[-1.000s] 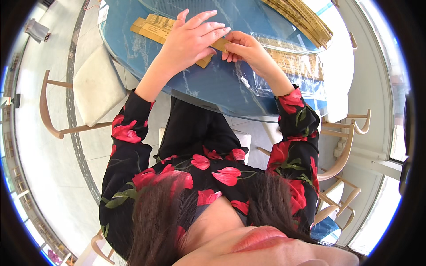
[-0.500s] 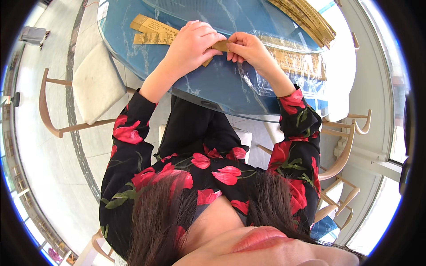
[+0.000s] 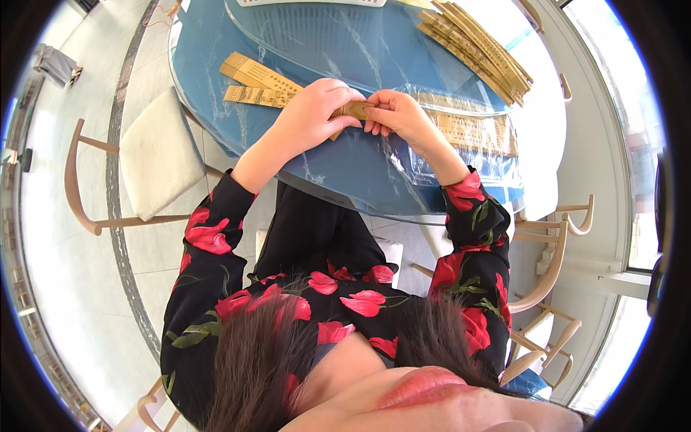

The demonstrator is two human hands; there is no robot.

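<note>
My left hand (image 3: 313, 115) and my right hand (image 3: 399, 115) meet over the near part of a round blue glass table (image 3: 345, 180). Both pinch one flat tan paper packet (image 3: 354, 109) between their fingertips, the left at its left end, the right at its right end. The packet is held just above the tabletop and is mostly hidden by my fingers. Both forearms wear black sleeves with red flowers.
Two or three loose tan packets (image 3: 253, 78) lie left of my left hand. A clear plastic bag of packets (image 3: 471, 131) lies right of my right hand. A stack of tan packets (image 3: 479, 39) sits at the far right. White-cushioned wooden chairs (image 3: 155, 162) stand around the table.
My left hand, spread flat on the packets a second ago, has curled and closed on one packet with my right hand. Both hands have drawn slightly toward me.
</note>
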